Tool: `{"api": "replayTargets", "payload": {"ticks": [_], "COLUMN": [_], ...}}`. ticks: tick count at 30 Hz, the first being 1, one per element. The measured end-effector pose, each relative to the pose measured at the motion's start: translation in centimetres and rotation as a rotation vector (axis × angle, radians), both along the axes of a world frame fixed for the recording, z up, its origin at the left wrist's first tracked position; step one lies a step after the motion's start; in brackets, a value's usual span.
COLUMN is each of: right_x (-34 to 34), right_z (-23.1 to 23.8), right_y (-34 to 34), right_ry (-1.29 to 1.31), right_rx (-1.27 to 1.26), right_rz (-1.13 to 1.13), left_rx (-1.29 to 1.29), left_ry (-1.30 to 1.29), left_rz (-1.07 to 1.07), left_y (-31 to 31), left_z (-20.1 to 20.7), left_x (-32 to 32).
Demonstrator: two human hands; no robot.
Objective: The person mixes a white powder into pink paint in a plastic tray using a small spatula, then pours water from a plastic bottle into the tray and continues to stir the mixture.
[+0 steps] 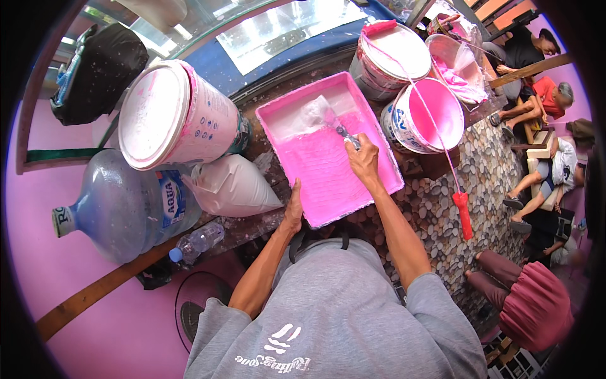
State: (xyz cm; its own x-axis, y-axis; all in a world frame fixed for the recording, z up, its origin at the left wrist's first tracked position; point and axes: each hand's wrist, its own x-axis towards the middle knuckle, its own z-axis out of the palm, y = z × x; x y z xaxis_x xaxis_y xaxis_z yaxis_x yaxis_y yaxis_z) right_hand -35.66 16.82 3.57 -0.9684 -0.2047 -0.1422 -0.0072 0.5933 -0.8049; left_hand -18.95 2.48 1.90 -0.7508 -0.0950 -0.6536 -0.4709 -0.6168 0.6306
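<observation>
A pink paint tray [379, 148] is in front of me, with pink paint over its ridged bed and a whiter film toward the far end. My right hand [364, 158] is closed around the handle of a paintbrush [343, 131]. Its pale, smeared head [315, 115] is over the whitish part of the tray; whether it touches the paint I cannot tell. My left hand [293, 207] grips the tray's near left edge, thumb along the side, the other fingers mostly hidden.
Left are a lidded paint bucket [205, 120], a white plastic bag [235, 186], a water jug [120, 205] and a small bottle [199, 243]. Right stand a white-lidded bucket [379, 76] and an open pink-lined bucket [404, 123]; a roller with a red handle [463, 215] crosses them. Several people sit or stand farther right.
</observation>
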Motion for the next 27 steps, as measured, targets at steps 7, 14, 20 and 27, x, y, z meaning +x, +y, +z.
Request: {"api": "replayTargets", "payload": {"ticks": [7,14,20,27], "right_x": [-1.5,-1.8,-4.4,-7.7], "right_z": [-1.0,0.0,1.9,6.3], "right_y": [1.3,2.1,2.2,-0.9], "right_ry": [0.374,0.329,0.608,0.583], "right_rx": [0.301,0.195,0.375,0.504], "right_rz": [-0.077,0.024,0.131,0.253], "left_rx": [-0.022,-0.012,-0.031,-0.016], "left_ry": [0.01,-0.006,-0.036,-0.045], "left_rz": [0.001,-0.016,-0.013,-0.008], "left_y": [0.1,0.1,0.1,-0.1], "left_z": [-0.2,0.6,0.8,0.8], "left_x": [-0.1,-0.2,-0.2,-0.1]}}
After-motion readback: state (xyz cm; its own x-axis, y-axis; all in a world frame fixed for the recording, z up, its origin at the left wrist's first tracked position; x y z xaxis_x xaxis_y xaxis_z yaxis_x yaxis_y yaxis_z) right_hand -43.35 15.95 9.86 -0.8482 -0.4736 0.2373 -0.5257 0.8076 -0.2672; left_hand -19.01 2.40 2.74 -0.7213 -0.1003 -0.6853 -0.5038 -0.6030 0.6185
